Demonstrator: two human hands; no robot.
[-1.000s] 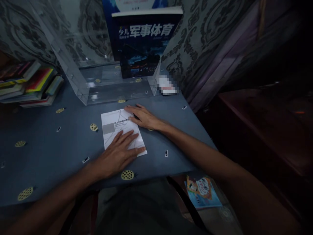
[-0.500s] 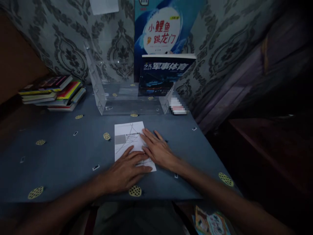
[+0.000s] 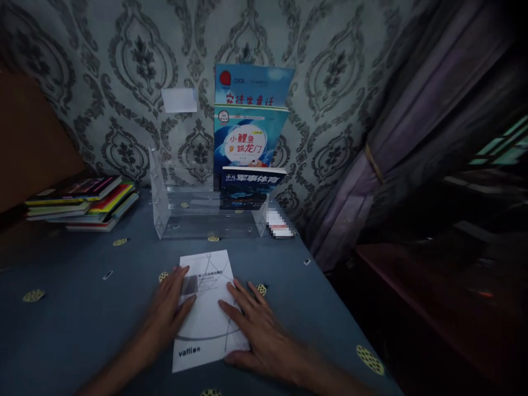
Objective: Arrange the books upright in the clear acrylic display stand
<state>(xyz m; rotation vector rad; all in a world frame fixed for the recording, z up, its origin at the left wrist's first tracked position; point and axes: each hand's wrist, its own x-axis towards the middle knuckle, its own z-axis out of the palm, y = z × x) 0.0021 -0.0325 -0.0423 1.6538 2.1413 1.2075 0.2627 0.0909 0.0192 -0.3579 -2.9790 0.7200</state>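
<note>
From my remote seat I see, at far left, a brown panel (image 3: 28,143) cut off by the picture's edge, then a stack of books (image 3: 88,201) whose spines are too dim for me to read. The left hand (image 3: 167,308) comes next, blurred at the wrist, its fingers straight and thumb spread away from them, tips over the left edge of a white booklet (image 3: 206,322). That booklet lies flat on the blue-grey tabletop (image 3: 82,324), between the two hands and in front of a clear rack (image 3: 206,228); I can read "valli" near its bottom, but its small print is lost to me and its right edge is partly covered. The rack's transparent walls are hard to trace. In its right part a dark blue book (image 3: 247,190) hides the lower part of a teal book (image 3: 245,143), which in turn covers most of a light blue book (image 3: 253,82). The right hand (image 3: 262,335) lies with fingers spread and unclosed over the booklet's right side; I cannot tell how firmly either hand presses. Beyond it sit a pixelated item (image 3: 279,224), a tied curtain (image 3: 350,198), and near-black shadow swallowing a reddish surface (image 3: 433,308).
</note>
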